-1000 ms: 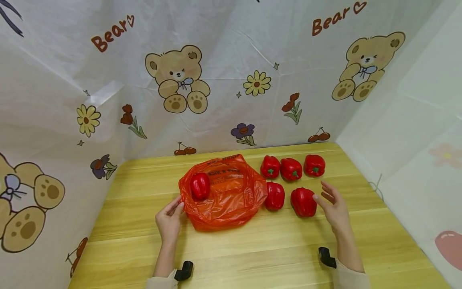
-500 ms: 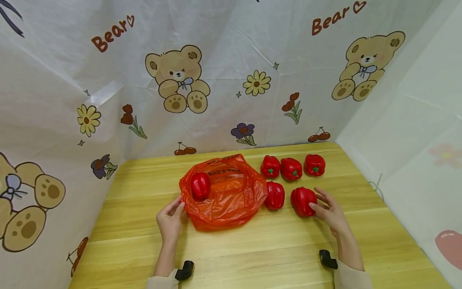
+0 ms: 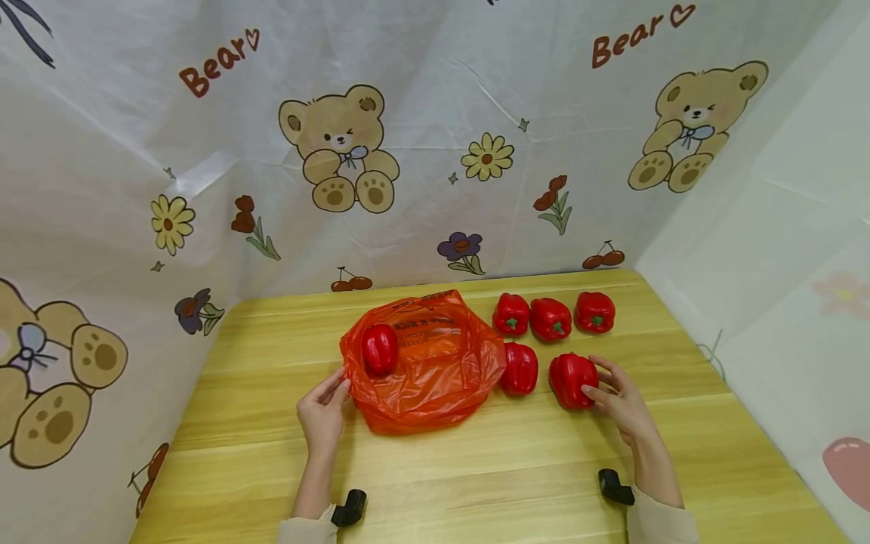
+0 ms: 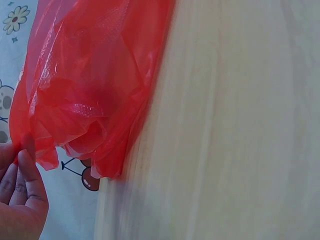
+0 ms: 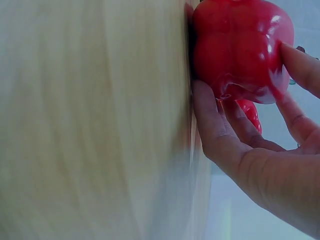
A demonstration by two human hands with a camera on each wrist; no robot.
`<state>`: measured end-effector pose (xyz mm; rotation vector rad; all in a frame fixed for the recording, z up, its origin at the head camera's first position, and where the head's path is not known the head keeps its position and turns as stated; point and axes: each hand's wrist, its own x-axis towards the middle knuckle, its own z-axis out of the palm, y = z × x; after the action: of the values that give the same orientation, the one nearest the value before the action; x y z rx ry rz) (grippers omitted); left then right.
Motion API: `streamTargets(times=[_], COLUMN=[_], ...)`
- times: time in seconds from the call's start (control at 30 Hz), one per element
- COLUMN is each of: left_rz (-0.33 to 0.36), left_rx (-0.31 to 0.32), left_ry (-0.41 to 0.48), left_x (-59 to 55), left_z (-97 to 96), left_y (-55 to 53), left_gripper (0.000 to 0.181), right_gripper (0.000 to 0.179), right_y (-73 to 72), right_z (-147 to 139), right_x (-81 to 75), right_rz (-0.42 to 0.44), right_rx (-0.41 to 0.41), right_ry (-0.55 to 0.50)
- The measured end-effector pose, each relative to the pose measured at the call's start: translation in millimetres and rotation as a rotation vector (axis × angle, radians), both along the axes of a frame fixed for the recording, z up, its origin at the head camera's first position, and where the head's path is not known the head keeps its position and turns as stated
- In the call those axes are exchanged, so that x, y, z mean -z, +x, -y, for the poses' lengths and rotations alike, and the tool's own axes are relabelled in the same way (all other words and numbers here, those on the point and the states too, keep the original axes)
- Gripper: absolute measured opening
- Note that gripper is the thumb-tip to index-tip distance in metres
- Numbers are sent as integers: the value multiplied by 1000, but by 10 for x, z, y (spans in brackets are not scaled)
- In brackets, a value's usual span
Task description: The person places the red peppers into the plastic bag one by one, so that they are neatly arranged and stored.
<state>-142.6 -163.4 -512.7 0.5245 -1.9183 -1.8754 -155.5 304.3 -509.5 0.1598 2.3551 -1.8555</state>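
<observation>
A red plastic bag [image 3: 424, 397] lies mouth-up on the wooden table, with one red bell pepper [image 3: 379, 349] inside at its left. My left hand [image 3: 322, 415] pinches the bag's left rim between thumb and fingers, as the left wrist view of the bag [image 4: 95, 80] and hand [image 4: 22, 195] confirms. To the right of the bag, my right hand [image 3: 624, 408] holds another bell pepper [image 3: 569, 378] from its right side. In the right wrist view, thumb and fingers touch around the end of that bell pepper [image 5: 237, 47], which still stands on the table.
One more bell pepper [image 3: 520, 369] lies against the bag's right edge. Behind it are three others, a left one [image 3: 511, 313], a middle one [image 3: 551, 319] and a right one [image 3: 594, 311]. A bear-print cloth [image 3: 408, 151] hangs behind the table [image 3: 442, 483].
My right hand has closed in leftward on the nearest bell pepper, thumb and fingers now around its right side. My left hand stays at the bag's rim.
</observation>
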Motion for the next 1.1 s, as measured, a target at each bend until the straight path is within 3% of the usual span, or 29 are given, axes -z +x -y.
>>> streamTargets(times=[0.57, 0.77, 1.1], left_rz=[13, 0, 7], left_rx=[1, -4, 10], left_ry=[-7, -5, -2], left_x=[-4, -13, -13], left_z=[-4, -8, 1], left_y=[-20, -6, 2], left_gripper=[27, 27, 28], right_gripper=[66, 65, 65], right_y=[38, 48, -41], right_z=[20, 18, 96], right_x=[-25, -110, -340], right_rz=[26, 23, -57], right_rx=[49, 65, 74], right_ry=[-27, -13, -63])
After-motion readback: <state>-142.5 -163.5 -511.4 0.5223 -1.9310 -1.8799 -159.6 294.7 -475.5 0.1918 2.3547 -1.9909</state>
